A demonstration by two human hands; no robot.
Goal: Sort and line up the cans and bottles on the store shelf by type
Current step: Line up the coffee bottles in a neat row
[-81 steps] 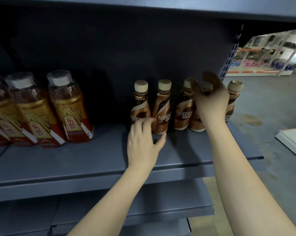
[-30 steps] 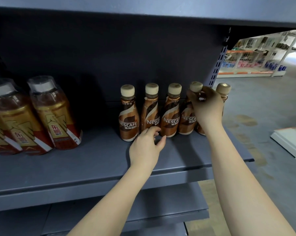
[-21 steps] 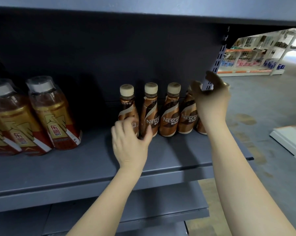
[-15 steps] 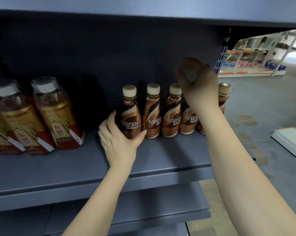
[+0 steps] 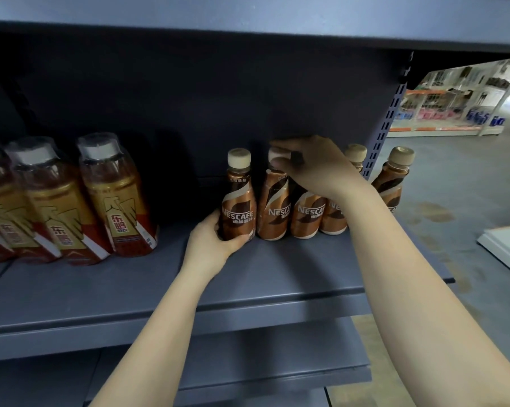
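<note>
A person's two bare arms reach from below onto a dark grey metal store shelf (image 5: 277, 274). Five small brown plastic coffee bottles with cream caps and white Nescafe lettering stand upright in a row on the right half of the shelf. The left hand (image 5: 215, 242) is wrapped around the base of the leftmost coffee bottle (image 5: 238, 201), thumb in front and fingers behind, holding it as it stands on the shelf. Just right of that grip, the right hand (image 5: 315, 165) comes down from above with its fingertips (image 5: 280, 164) pinched on the cap of the second coffee bottle (image 5: 274, 210). The third coffee bottle (image 5: 308, 215) stands under the right palm, its cap hidden. The fourth coffee bottle (image 5: 334, 212) stands behind the right wrist, with only its cap and lower body showing. The fifth coffee bottle (image 5: 390, 180) stands apart, beyond the right forearm near the shelf's right end. Well to the left of the left hand, three larger amber drink bottles with clear overcaps and gold-and-red labels (image 5: 115, 201) stand side by side, the outermost cut off by the picture's edge.
</note>
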